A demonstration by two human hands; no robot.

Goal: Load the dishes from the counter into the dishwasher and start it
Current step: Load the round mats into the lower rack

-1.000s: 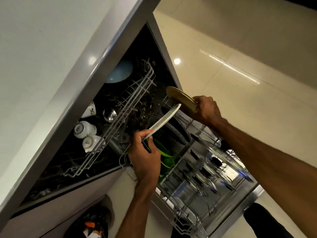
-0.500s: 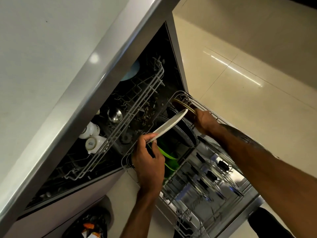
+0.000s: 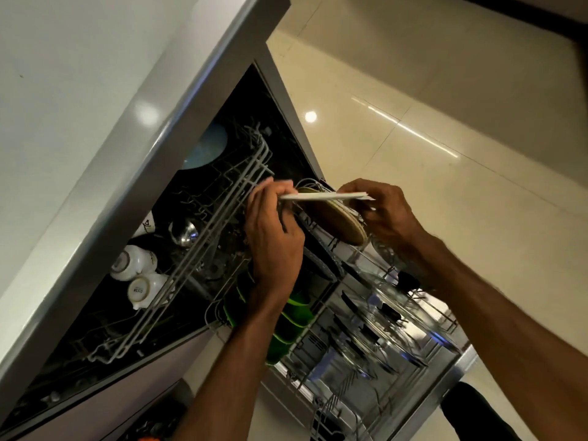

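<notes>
1. Bench (image 3: 95, 90): pale top with a grey front edge, fills the upper left and overhangs the machine.
2. Dishwasher (image 3: 294, 122): open below the bench, dark inside.
3. Lower rack (image 3: 331, 405): pulled out over the door, carrying glass lids (image 3: 375, 319) on edge.
4. Upper rack (image 3: 191, 253): inside the cavity. White cups (image 3: 133, 262) lie on their sides beside a steel bowl (image 3: 183, 232); a blue dish (image 3: 206, 148) sits at the back.
5. Left hand (image 3: 273, 237): above the rear of the lower rack, fingers clenched in a pinch on the left edge of the white plate (image 3: 324, 196).
6. Right hand (image 3: 385, 211): fingers curled on the plate's right edge.
7. White plate: seen edge-on, roughly level, held between both hands just above the rack.
8. Tan plate (image 3: 337, 224): stands tilted in the lower rack directly under the white plate.
9. Green bowls (image 3: 292, 319): stacked on edge in the lower rack, partly hidden by the left forearm.
</notes>
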